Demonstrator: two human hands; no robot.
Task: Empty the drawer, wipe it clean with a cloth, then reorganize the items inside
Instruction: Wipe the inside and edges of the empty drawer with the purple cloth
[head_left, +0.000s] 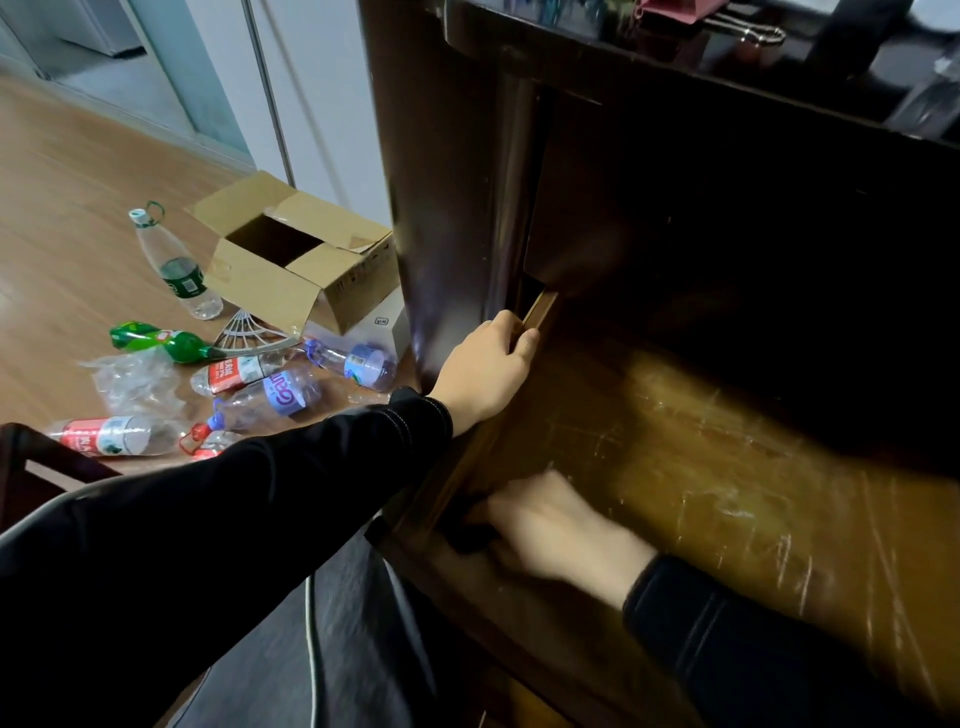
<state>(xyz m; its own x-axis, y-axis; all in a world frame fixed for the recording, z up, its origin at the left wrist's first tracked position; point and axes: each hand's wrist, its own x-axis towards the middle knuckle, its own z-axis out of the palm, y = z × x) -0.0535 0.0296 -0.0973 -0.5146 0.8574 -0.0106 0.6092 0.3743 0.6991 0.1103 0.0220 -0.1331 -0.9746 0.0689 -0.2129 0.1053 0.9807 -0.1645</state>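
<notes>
Now the emptied drawer stands pulled out, with the bottles on the floor. The left hand grips the drawer's side wall right at the cabinet edge, so a hard wipe could shove the drawer in and pinch those fingers. The blurred right hand lies on the dark cloth in the near corner; I cannot tell whether it grips the cloth.
</notes>
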